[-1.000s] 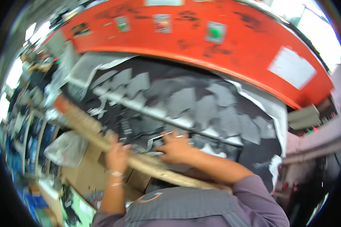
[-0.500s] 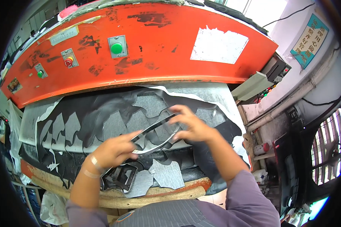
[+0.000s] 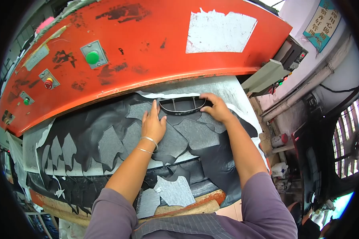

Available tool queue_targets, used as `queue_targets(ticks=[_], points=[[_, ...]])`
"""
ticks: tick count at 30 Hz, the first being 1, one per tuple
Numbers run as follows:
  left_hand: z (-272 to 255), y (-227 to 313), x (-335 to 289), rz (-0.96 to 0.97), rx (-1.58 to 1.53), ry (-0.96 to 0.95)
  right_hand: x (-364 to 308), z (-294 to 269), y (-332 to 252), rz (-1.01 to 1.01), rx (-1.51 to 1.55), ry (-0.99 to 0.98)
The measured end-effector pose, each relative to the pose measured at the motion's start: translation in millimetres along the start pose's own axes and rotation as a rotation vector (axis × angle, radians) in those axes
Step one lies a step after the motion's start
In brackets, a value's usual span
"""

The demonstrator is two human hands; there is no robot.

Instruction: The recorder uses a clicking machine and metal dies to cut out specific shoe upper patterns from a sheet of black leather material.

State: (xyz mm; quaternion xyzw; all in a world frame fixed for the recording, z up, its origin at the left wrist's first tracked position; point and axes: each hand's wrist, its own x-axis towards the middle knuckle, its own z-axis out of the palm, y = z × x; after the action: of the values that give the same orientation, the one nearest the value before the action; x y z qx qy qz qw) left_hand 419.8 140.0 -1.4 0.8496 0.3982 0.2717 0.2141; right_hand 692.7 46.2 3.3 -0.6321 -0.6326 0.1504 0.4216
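Observation:
A curved metal cutting die (image 3: 182, 113) with thin cross bars lies on the far part of a black leather-like sheet (image 3: 93, 107). My right hand (image 3: 217, 108) grips the die's right end between thumb and fingers. My left hand (image 3: 153, 124) rests on the sheet with fingers stretched out, the tips beside the die's left end; whether they touch it I cannot tell. Grey patches with cut outlines (image 3: 197, 133) show across the sheet. Near the front edge lie grey cut pieces (image 3: 175, 191), partly beside my left forearm.
A large orange machine beam (image 3: 147, 47) with green and red buttons spans the far side, just beyond the die. The pale bed (image 3: 223, 85) shows around the sheet. A grey control box (image 3: 265, 79) juts in at right. A worn wooden edge (image 3: 205, 205) runs along the front.
Both hands have moved away from me. The die, held up between them before, is now down on the far part of the sheet. My left hand has opened beside it. The view has shifted.

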Motion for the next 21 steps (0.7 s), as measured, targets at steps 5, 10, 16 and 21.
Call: queue_targets(ticks=[5, 10, 16, 21], points=[[-4, -6, 2, -0.011, 0.01, -0.061, 2, 1, 8, 0.142, -0.035, 0.074], [-3, -9, 1, 0.003, 0.033, -0.115, -4, 2, 9, 0.146, -0.047, 0.062], [-10, -3, 3, 0.003, 0.11, -0.162, -2, -2, 1, 0.176, -0.102, 0.024], [-25, -11, -2, -0.029, -0.06, -0.195, -7, 1, -2, 0.136, -0.105, 0.031]])
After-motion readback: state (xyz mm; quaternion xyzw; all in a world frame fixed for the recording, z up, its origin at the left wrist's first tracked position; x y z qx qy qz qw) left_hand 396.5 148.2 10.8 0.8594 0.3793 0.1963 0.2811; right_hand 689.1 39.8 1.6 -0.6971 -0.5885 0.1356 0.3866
